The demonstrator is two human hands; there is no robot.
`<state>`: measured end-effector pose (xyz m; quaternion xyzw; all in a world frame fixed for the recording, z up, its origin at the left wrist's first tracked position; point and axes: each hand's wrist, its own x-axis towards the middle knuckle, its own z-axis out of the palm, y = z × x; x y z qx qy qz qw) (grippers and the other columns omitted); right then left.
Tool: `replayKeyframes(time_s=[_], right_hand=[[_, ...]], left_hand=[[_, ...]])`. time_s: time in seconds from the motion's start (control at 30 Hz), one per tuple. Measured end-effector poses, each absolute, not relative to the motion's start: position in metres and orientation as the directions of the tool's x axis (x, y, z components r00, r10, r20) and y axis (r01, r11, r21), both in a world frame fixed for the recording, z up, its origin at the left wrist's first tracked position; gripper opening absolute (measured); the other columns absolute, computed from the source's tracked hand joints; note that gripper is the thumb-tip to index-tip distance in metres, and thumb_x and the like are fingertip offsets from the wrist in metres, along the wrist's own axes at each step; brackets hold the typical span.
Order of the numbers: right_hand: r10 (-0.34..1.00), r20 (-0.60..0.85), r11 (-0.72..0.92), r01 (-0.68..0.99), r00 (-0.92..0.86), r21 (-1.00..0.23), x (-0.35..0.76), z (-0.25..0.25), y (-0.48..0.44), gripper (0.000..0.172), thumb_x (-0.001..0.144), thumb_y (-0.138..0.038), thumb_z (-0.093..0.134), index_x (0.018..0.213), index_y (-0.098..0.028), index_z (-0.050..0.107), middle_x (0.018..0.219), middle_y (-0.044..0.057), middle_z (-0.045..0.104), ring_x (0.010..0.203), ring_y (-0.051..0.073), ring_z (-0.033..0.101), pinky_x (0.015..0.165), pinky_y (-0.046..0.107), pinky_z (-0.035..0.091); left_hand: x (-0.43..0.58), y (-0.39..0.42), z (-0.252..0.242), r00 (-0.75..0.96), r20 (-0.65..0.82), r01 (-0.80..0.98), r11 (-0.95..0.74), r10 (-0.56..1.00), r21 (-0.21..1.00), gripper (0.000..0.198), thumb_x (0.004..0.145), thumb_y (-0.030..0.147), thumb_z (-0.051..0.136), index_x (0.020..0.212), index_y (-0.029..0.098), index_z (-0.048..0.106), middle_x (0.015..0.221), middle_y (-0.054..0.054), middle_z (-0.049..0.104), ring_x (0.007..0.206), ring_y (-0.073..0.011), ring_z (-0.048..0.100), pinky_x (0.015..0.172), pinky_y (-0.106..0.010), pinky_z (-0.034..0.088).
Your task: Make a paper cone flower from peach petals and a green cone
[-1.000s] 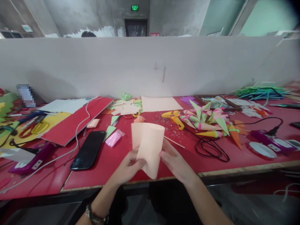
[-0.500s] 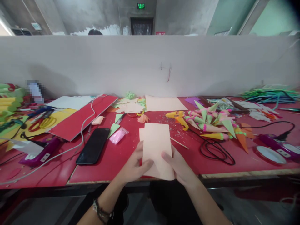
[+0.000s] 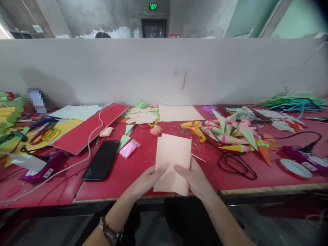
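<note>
Peach-coloured paper [image 3: 174, 150], upheld between both hands at the near edge of the red tabletop [image 3: 139, 157], apparently folded over into at least two layers, with a strip of the rear layer peeping out along the left side. Gripped from the left by the left hand [image 3: 150, 176], thumb laid across the front, fingers mostly hidden behind; gripped likewise from the right by the right hand [image 3: 196, 177], thumb pointing inward, tip near the opposite thumb but apart from it. Neither clenched nor released: a light pinch, to judge by the nearly flat front. Hard to tell whether touching the tabletop underneath. Probably very light and thin, yet fairly springy, like craft paper; apt to bow between the thumbs and to open again along any fold not firmly pressed. Likely dry and smooth, so prone to layers sliding over each other under a slack hold. Easily creased by a hard squeeze, especially low on the right, with a slight curl there. Best taken by the two side edges, around or just below the middle, thumbs in front and fingers spread behind as backing, both layers caught together. Close by on the right, a thin stick [image 3: 198, 157]; farther back, well apart, a yellow glue gun [image 3: 192, 128].
</note>
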<state>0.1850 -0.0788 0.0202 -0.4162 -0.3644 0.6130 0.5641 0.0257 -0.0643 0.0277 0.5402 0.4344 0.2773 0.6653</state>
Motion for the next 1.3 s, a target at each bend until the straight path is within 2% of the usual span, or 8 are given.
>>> replayKeyframes(time_s=[0.07, 0.17, 0.33, 0.5, 0.7, 0.87, 1.07, 1.3], right_hand=[[0.994, -0.099, -0.108, -0.375, -0.043, -0.921, 0.185, 0.022, -0.079, 0.065, 0.062, -0.025, 0.07, 0.119, -0.023, 0.037, 0.105, 0.007, 0.062, 0.093, 0.023, 0.059, 0.075, 0.037, 0.05], [0.99, -0.101, -0.13, -0.356, -0.1, -0.925, 0.185, 0.024, -0.081, 0.06, 0.064, -0.027, 0.068, 0.117, -0.023, 0.039, 0.106, 0.007, 0.061, 0.09, 0.023, 0.06, 0.073, 0.036, 0.05], [0.988, -0.081, -0.122, -0.335, -0.134, -0.934, 0.185, 0.027, -0.084, 0.054, 0.066, -0.026, 0.066, 0.114, -0.023, 0.04, 0.105, 0.006, 0.062, 0.085, 0.02, 0.062, 0.07, 0.033, 0.05], [0.992, -0.08, -0.105, -0.277, -0.098, -0.955, 0.186, 0.026, -0.083, 0.049, 0.064, -0.025, 0.067, 0.107, -0.021, 0.045, 0.105, 0.006, 0.062, 0.094, 0.022, 0.059, 0.076, 0.035, 0.049], [0.996, -0.056, -0.068, -0.162, -0.076, -0.985, 0.186, 0.029, -0.083, 0.043, 0.065, -0.023, 0.065, 0.104, -0.02, 0.049, 0.105, 0.006, 0.062, 0.097, 0.022, 0.058, 0.081, 0.036, 0.047], [0.99, -0.043, -0.055, -0.093, -0.134, -0.994, 0.187, 0.033, -0.084, 0.043, 0.068, -0.024, 0.062, 0.108, -0.019, 0.049, 0.104, 0.006, 0.063, 0.095, 0.022, 0.058, 0.079, 0.035, 0.048], [0.987, -0.028, -0.036, -0.048, -0.155, -0.998, 0.185, 0.028, -0.085, 0.039, 0.07, -0.021, 0.06, 0.107, -0.02, 0.049, 0.102, 0.005, 0.063, 0.092, 0.021, 0.06, 0.077, 0.034, 0.049], [0.978, -0.069, -0.095, -0.128, -0.199, -0.987, 0.185, 0.033, -0.086, 0.045, 0.066, -0.026, 0.065, 0.108, -0.021, 0.049, 0.106, 0.006, 0.062, 0.092, 0.022, 0.06, 0.076, 0.034, 0.049]], left_hand=[[0.023, -0.064, 0.028, 0.489, -0.306, 0.083, 0.305, 0.817, 0.949, 0.052, 0.075, 0.052, 0.048, 0.112, 0.015, 0.055, 0.114, -0.01, 0.058, 0.106, -0.0212, 0.052, 0.091, -0.036, 0.041], [0.019, -0.063, 0.028, 0.621, -0.39, 0.12, 0.41, 0.679, 0.904, 0.054, 0.078, 0.056, 0.037, 0.094, 0.012, 0.063, 0.082, -0.011, 0.069, 0.072, -0.0183, 0.063, 0.067, -0.03, 0.049], [0.02, -0.066, 0.026, 0.699, -0.423, 0.171, 0.439, 0.577, 0.882, 0.048, 0.074, 0.056, 0.044, 0.077, 0.012, 0.061, 0.05, -0.002, 0.058, 0.038, -0.0094, 0.051, 0.041, -0.021, 0.04], [0.021, -0.064, 0.025, 0.61, -0.345, 0.207, 0.277, 0.713, 0.938, 0.035, 0.071, 0.045, 0.056, 0.078, 0.012, 0.06, 0.059, 0.0, 0.057, 0.047, -0.0079, 0.049, 0.042, -0.018, 0.039], [0.018, -0.064, 0.029, 0.603, -0.215, 0.264, 0.063, 0.768, 0.963, 0.04, 0.075, 0.041, 0.051, 0.103, 0.013, 0.058, 0.087, -0.007, 0.065, 0.073, -0.0154, 0.058, 0.064, -0.025, 0.047], [0.026, -0.066, 0.029, 0.476, -0.014, 0.199, -0.092, 0.879, 0.976, 0.039, 0.077, 0.042, 0.049, 0.101, 0.014, 0.059, 0.091, -0.008, 0.065, 0.086, -0.0198, 0.057, 0.072, -0.029, 0.047], [0.029, -0.063, 0.026, 0.287, 0.035, 0.235, -0.106, 0.957, 0.966, 0.042, 0.079, 0.046, 0.042, 0.065, 0.009, 0.056, 0.053, 0.0, 0.052, 0.048, -0.0091, 0.046, 0.042, -0.018, 0.035], [0.022, -0.063, 0.03, 0.336, 0.103, 0.302, -0.211, 0.936, 0.93, 0.033, 0.082, 0.039, 0.041, 0.08, 0.01, 0.058, 0.073, -0.004, 0.061, 0.068, -0.0153, 0.056, 0.056, -0.022, 0.043]])
